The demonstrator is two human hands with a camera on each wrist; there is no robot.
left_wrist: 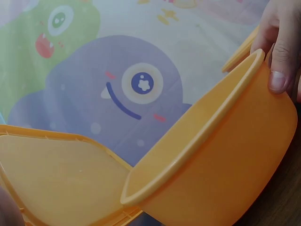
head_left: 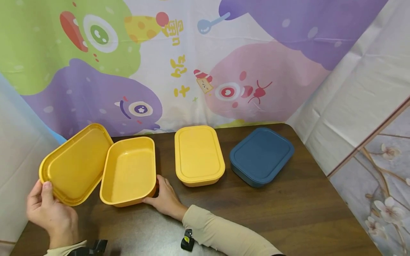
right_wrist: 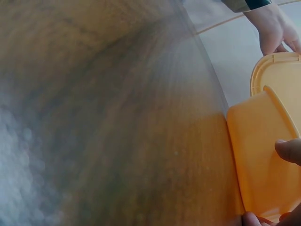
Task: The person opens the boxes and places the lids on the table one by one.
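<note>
My left hand (head_left: 52, 209) pinches the near corner of a yellow lid (head_left: 78, 163), thumb on the face turned up. The lid is tilted and its right edge meets the rim of an uncovered yellow food container (head_left: 129, 170). Nothing lies inside that container. At its near right corner my right hand (head_left: 166, 197) grips the wall, the thumb (right_wrist: 288, 150) on the outside and fingertips low by the base. In the left wrist view the container (left_wrist: 225, 160) appears from the side, with the lid (left_wrist: 61, 174) behind its left end.
To the right stand a lidded yellow container (head_left: 200, 154) and a lidded dark blue container (head_left: 261, 156), both on the brown wooden table (head_left: 288, 209). A cartoon-printed cloth (head_left: 185, 71) hangs along the back edge. Pale sheets flank both sides.
</note>
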